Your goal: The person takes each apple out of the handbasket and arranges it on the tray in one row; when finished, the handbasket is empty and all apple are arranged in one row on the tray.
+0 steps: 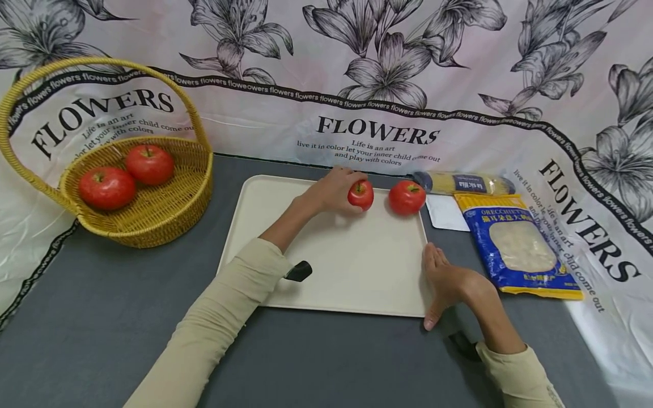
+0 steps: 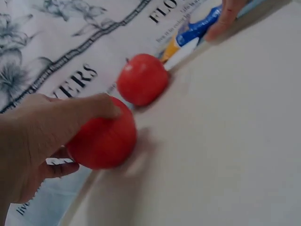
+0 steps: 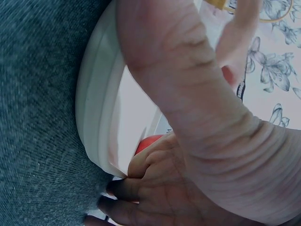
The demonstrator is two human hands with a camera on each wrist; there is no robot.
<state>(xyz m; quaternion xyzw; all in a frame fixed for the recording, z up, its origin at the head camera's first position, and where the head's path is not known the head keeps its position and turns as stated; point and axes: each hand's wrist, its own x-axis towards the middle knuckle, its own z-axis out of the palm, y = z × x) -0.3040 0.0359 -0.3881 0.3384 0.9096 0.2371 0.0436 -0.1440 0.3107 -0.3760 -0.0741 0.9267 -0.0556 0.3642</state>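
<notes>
My left hand (image 1: 334, 191) grips a red tomato (image 1: 360, 195) over the far part of a cream tray (image 1: 347, 266). In the left wrist view the thumb lies across this tomato (image 2: 106, 141); whether it touches the tray, I cannot tell. A second tomato (image 1: 406, 198) sits just to its right, at the tray's far right corner. My right hand (image 1: 449, 283) rests along the tray's right edge, its fingers fairly straight and its thumb by the near corner. The right wrist view shows that palm (image 3: 164, 188) beside the tray's rim (image 3: 96, 103).
A yellow wicker basket (image 1: 189, 207) with a tall handle stands at the left, holding two tomatoes (image 1: 107, 188). At the right lie a blue and yellow pasta bag (image 1: 520, 243), a spaghetti packet (image 1: 461, 183) and a white flat item (image 1: 446, 212). A flower-printed cloth (image 1: 255, 119) hangs behind.
</notes>
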